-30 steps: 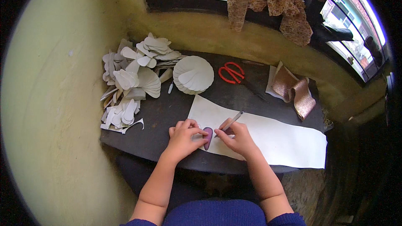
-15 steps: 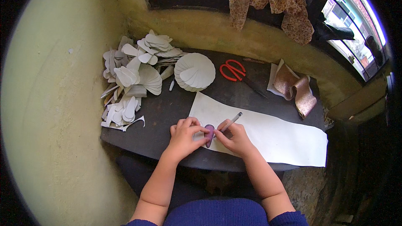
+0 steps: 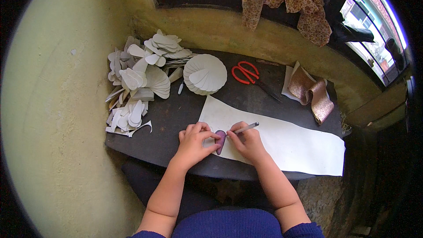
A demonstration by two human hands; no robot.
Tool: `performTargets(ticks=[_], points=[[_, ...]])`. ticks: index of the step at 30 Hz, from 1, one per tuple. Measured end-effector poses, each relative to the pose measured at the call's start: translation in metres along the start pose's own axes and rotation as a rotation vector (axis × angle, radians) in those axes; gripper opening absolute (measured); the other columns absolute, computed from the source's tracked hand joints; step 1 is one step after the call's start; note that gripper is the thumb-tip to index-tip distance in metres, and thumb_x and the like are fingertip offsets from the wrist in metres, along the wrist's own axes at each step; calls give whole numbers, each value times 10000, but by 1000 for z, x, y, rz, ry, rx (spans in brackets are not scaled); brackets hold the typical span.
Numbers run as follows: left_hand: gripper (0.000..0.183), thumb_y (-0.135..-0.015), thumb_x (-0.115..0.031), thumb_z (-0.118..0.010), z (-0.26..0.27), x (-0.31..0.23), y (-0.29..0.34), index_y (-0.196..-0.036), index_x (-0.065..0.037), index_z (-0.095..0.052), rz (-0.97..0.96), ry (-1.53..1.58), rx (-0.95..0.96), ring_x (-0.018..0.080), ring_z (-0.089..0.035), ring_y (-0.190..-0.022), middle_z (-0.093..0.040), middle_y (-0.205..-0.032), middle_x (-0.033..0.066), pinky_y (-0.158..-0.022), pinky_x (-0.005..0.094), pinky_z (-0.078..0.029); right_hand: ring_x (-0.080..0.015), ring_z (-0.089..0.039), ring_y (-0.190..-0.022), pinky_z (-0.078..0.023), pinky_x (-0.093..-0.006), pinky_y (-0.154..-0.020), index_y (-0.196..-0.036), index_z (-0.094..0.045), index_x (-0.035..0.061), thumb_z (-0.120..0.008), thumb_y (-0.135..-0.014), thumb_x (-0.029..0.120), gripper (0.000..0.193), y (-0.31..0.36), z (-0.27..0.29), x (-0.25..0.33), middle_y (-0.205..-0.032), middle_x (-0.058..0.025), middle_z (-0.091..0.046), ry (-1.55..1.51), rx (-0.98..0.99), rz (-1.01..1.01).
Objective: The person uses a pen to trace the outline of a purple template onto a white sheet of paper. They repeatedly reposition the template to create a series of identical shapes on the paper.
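Observation:
A long white sheet (image 3: 295, 142) lies across the front of the dark table. On its left end rests a small purple teardrop-shaped template (image 3: 220, 142). My left hand (image 3: 193, 144), fingers bent, holds the template down, with thumb and fingertips at its left edge. Pinched in my right hand (image 3: 249, 142) is a grey pen (image 3: 246, 127), leaning to the right, its tip beside the template's right edge. Pale curved outlines show faintly on the sheet near my left fingertips.
White teardrop cutouts (image 3: 132, 79) are heaped at the table's left. Beside them lies a round fan of cutouts (image 3: 205, 74) and a small white-handled tool (image 3: 180, 88). Red-handled scissors (image 3: 246, 72) lie behind the sheet. A shiny pinkish-brown strip (image 3: 320, 103) curls at the right.
My right hand has shifted slightly, and the pen now leans lower to the right, its tip up near the template's upper right edge. My left hand and the template stay put.

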State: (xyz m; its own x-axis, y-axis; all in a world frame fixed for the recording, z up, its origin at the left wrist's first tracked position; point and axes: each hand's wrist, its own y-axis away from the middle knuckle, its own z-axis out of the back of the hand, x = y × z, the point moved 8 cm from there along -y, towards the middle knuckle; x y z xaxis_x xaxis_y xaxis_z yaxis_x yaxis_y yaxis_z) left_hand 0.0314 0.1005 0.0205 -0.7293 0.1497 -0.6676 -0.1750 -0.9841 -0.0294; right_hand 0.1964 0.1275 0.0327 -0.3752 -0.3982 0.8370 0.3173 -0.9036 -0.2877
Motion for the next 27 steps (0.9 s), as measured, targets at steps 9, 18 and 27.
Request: performTargets(ticks=[9, 18, 27], points=[[300, -743, -405, -793, -3, 4, -1, -994, -244, -764, 6, -5, 1, 204, -511, -1116, -565, -1101, -5, -937, 404, -312, -201, -643, -656, -495, -310, -607, -884, -599, 17, -700, -874, 61, 110, 5, -8, 4, -764, -98, -653, -25, 114, 35], [293, -754, -396, -787, -1, 2, -1, -1001, -241, -763, 14, -1, 17, 211, -504, -1124, -560, -1102, 1, -939, 405, -313, -211, -644, -649, -494, -305, -595, -879, -607, 21, -714, -853, 45, 113, 7, -9, 8, -763, -97, -651, 8, 139, 90], [284, -760, -401, -779, -1, 1, -1, -998, -247, -764, 7, -8, 14, 213, -507, -1122, -561, -1104, 0, -937, 405, -312, -220, -643, -657, -493, -320, -590, -853, -603, 25, -724, -833, 23, 122, 7, -7, 8, -772, -96, -647, 14, 100, 108]])
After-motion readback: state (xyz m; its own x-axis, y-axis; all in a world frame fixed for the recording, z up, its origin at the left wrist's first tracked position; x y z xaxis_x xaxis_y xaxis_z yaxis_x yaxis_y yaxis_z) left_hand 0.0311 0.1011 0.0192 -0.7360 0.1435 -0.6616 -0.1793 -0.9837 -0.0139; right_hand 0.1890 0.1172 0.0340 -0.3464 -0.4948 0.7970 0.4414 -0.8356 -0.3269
